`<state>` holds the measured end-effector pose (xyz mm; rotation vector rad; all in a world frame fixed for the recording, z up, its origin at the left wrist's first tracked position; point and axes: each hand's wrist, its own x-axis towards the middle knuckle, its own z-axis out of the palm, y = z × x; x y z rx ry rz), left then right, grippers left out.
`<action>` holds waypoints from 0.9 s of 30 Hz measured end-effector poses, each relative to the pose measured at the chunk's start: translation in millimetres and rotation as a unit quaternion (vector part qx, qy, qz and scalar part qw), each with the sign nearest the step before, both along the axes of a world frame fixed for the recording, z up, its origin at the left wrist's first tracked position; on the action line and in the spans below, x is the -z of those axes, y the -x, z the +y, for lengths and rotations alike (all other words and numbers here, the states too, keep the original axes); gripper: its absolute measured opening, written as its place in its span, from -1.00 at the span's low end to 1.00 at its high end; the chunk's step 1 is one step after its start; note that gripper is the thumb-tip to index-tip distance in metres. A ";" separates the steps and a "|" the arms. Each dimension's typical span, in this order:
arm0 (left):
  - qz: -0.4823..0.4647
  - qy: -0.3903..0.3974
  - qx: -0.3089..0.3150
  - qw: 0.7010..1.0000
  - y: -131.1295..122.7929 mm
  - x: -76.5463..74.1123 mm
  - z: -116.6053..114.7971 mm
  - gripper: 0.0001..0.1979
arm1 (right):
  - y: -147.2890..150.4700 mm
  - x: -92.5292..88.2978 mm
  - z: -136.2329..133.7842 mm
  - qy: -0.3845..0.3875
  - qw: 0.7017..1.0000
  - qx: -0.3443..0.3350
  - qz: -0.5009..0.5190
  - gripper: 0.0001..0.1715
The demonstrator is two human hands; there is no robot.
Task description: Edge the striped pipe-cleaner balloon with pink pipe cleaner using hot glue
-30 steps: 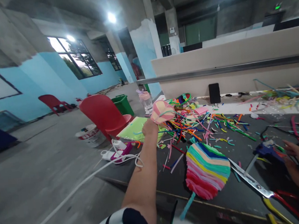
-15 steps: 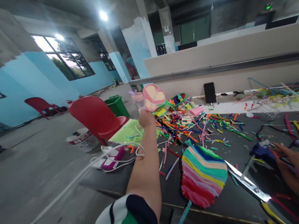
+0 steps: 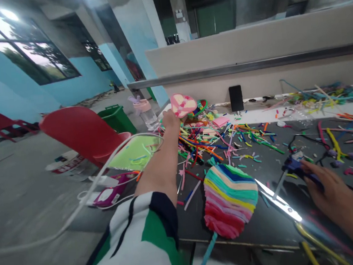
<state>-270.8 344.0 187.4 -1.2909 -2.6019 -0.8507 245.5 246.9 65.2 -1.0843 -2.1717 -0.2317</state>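
Observation:
My left hand (image 3: 170, 120) is stretched to the far left of the table, its fingers closed on a pink and cream heart-shaped piece (image 3: 183, 104). Past it lies a heap of pipe cleaners (image 3: 199, 143) in many colours. At the right, my right hand (image 3: 330, 186) is wrapped round the handle of a dark blue glue gun (image 3: 292, 163); a pale glue stick (image 3: 280, 184) juts from it. Between the hands lies a striped leaf-shaped piece of pipe cleaners (image 3: 231, 200) with a turquoise stem (image 3: 207, 254). Open-bladed scissors (image 3: 279, 201) rest beside it, handles partly blurred.
A clear bottle with a pink lid (image 3: 145, 110) stands beyond my left hand. A white cable (image 3: 85, 195) crosses the left side near a purple packet (image 3: 115, 190). A black phone (image 3: 236, 98) leans on the back panel. A red chair (image 3: 83, 133) is left of the table.
The heart-shaped piece has come down and tipped flatter in my left hand. My view has turned a little to the right and down; the right hand stays at the glue gun.

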 end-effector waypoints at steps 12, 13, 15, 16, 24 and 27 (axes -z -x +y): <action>0.053 0.015 0.187 0.981 -70.8 24.1 -100.8 -0.75 | 5.7 -12.3 -5.7 -0.001 1.000 0.015 -0.012 -0.49; 0.046 0.034 0.223 0.973 -84.4 28.0 -123.0 -0.73 | 5.7 -13.3 -6.5 0.005 1.000 0.018 -0.011 -0.50; 0.035 0.103 0.265 0.958 -111.0 38.9 -169.2 -0.70 | 4.6 -14.2 -7.6 0.014 1.000 0.021 -0.009 -0.51; 0.032 0.139 0.276 0.951 -122.4 45.4 -191.2 -0.67 | 3.7 -13.9 -7.6 0.014 1.000 0.023 -0.009 -0.51; -0.185 0.147 0.212 0.948 -149.8 86.0 -242.0 -0.69 | 6.9 -6.4 -1.7 -0.011 0.999 -0.021 -0.023 -0.51; -0.294 0.108 0.208 0.927 -152.5 90.7 -225.5 -0.68 | 12.1 -8.4 -3.4 -0.008 0.999 -0.035 -0.019 -0.53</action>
